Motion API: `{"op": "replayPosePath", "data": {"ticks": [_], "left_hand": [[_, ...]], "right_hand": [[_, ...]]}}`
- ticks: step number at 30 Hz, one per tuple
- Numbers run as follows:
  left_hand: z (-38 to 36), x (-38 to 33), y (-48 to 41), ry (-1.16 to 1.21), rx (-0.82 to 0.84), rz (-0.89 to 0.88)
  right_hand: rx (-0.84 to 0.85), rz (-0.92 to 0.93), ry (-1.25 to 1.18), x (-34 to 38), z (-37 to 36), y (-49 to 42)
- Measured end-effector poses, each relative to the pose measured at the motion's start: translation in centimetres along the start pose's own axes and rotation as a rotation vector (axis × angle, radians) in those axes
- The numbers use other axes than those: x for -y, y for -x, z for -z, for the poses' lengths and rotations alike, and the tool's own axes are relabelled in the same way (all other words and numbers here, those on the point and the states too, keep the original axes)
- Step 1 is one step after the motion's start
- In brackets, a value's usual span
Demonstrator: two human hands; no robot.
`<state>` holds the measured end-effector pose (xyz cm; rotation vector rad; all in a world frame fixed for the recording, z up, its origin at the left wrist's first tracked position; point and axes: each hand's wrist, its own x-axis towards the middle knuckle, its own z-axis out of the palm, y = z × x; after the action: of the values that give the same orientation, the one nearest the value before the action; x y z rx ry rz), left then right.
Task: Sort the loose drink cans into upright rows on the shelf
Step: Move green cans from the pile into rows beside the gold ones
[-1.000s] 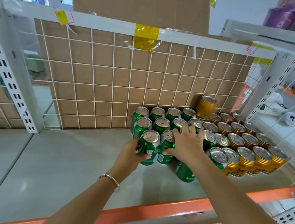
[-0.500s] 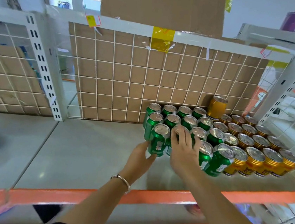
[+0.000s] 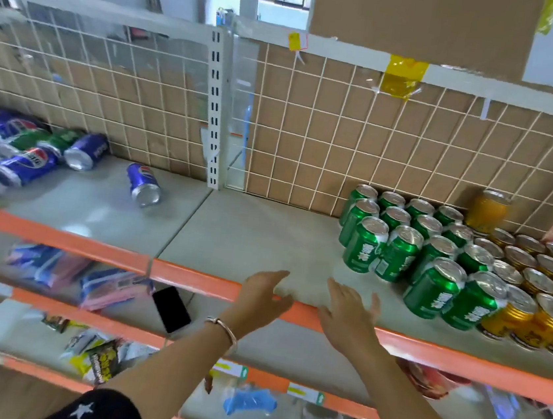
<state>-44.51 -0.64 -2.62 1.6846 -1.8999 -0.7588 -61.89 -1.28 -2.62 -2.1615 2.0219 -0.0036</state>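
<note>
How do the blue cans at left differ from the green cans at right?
The blue cans lie on their sides, scattered; the green cans stand upright in tight rows. The blue cans are in the left bay, the green cans in the right bay beside gold cans. Both rest on the same shelf.

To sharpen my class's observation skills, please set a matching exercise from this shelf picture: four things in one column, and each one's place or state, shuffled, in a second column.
Column 1
1. green cans in the right bay
2. golden cans
3. blue cans
4. black phone

Column 2
A. lying on their sides, left bay of the shelf
B. flat on the lower shelf
C. upright, far right
D. upright, just left of another upright group

Pairs: 1-D, 2-C, 3-A, 4-B
</note>
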Motion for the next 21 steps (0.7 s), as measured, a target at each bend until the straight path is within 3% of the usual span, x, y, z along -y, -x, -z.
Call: {"op": "replayPosePath", "data": {"ticks": [4, 10, 15, 21], "left_hand": [[5.8, 4.5, 2.4, -0.004, -0.135, 0.113], [15.8, 13.5, 6.1, 0.006, -0.275, 0.28], [24.4, 21.6, 10.2, 0.025, -0.302, 0.431], [32.3, 29.4, 13.0, 0.039, -0.347, 0.475]], "right_hand": [[0.004, 0.076, 0.015, 5.4, 0.1, -1.4], [-0.029, 0.272, -0.007, 19.3, 0.1, -3.7], [-0.049, 0.388, -0.012, 31.6, -1.5, -4.1], [-0.049, 0.457, -0.059, 43.1, -3.4, -4.8]]}}
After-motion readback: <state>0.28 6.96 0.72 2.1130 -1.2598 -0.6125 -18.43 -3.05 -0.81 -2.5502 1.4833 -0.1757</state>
